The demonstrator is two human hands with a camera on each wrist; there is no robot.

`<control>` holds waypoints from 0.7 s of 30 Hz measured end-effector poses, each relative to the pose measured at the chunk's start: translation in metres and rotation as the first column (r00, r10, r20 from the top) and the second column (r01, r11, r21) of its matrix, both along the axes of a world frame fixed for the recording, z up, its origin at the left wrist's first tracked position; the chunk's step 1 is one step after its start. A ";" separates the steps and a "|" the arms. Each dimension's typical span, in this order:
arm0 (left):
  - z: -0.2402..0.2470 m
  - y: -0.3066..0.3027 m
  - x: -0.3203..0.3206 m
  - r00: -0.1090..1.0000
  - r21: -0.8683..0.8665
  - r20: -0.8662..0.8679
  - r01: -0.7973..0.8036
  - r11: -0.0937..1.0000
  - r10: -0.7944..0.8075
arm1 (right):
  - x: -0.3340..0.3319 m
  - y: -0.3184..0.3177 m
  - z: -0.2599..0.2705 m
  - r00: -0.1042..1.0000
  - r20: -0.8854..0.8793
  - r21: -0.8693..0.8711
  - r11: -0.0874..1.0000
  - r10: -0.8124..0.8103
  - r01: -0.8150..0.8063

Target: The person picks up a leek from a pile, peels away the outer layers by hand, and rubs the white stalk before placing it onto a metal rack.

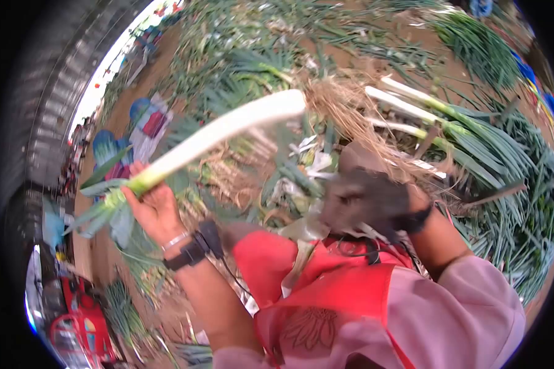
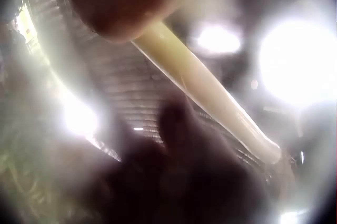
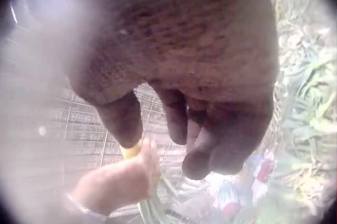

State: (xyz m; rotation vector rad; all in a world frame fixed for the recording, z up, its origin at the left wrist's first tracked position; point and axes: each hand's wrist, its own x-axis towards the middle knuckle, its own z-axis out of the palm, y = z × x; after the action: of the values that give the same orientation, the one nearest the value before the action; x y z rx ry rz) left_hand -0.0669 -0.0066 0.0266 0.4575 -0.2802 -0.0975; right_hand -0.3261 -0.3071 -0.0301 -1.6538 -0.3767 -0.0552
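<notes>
Our left hand [image 1: 157, 212] clasps the leek [image 1: 228, 128] leaf-end, leaving the rest free. Our right hand's [image 1: 366, 200] hold we can't tell.

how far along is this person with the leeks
Probably done: the leeks lying at the upper right show clean white stems. In hand: the left hand grips one leek, its white shaft looking peeled; the gloved right hand appears empty. Left: brown roots hang from its end, perhaps for trimming. The number left can't be told.
</notes>
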 end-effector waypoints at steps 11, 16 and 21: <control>0.043 0.115 -0.014 0.915 0.099 0.167 -0.386 0.917 0.367 | 0.108 0.051 0.006 0.961 -0.243 0.387 0.922 0.134 -0.030; 0.017 0.207 -0.025 0.689 0.450 0.413 -0.723 0.524 0.596 | 0.090 0.103 -0.017 0.968 -0.144 -0.312 0.919 0.206 -0.242; -0.036 0.417 -0.051 0.632 0.756 0.652 -0.498 -0.424 0.419 | 0.064 0.016 -0.032 0.886 -0.113 -0.305 0.833 0.449 -0.461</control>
State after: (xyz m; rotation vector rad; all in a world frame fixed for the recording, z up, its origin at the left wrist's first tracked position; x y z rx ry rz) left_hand -0.1179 0.4108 -0.0098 2.2645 0.0808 0.7494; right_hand -0.2625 -0.2907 -0.0619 -1.8422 -0.7789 0.4184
